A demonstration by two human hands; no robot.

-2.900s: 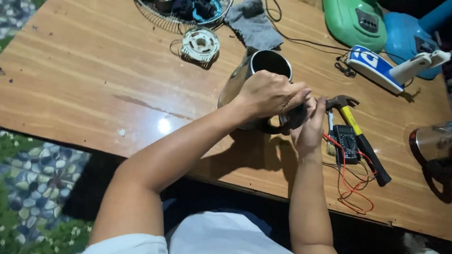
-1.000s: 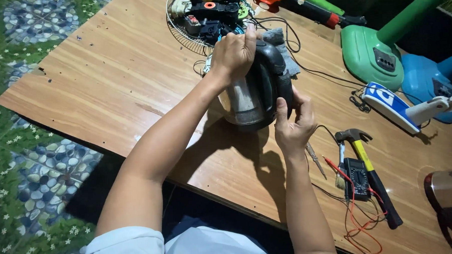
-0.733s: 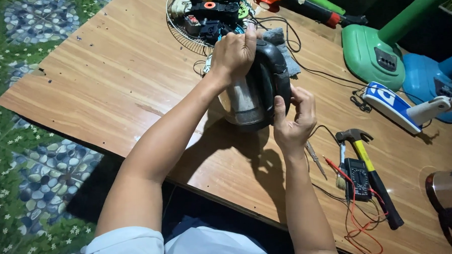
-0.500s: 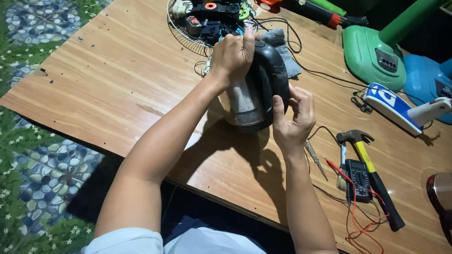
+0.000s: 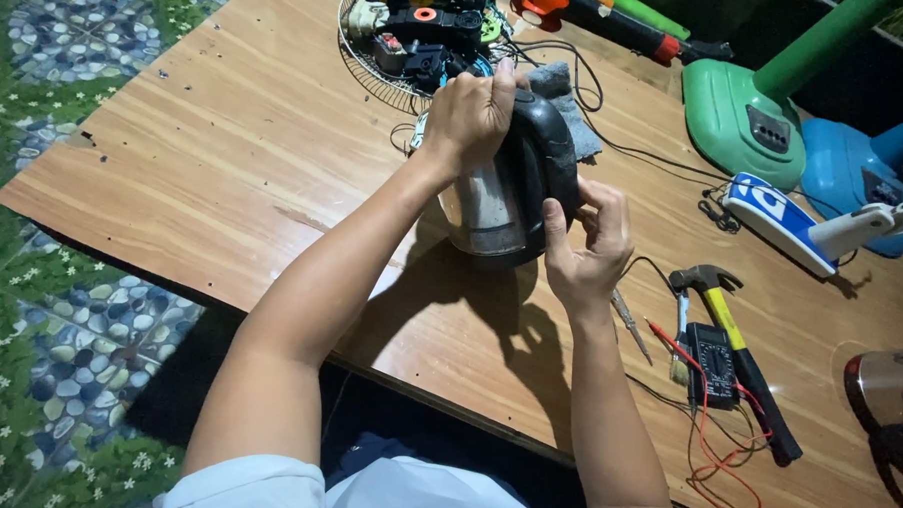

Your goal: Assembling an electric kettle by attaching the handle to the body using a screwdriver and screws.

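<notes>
Two hands clamp our steel kettle (image 5: 485,208): left hand (image 5: 472,113) on top, unmoved; right hand (image 5: 586,244) has crept up its black handle (image 5: 543,166).

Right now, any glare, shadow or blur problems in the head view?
Head view: sharp overall; a hard shadow of the arms falls on the brown wooden table below the steel kettle with black handle; mild sheen on the kettle's metal; the right edge goes dark around the clear jug.
</notes>
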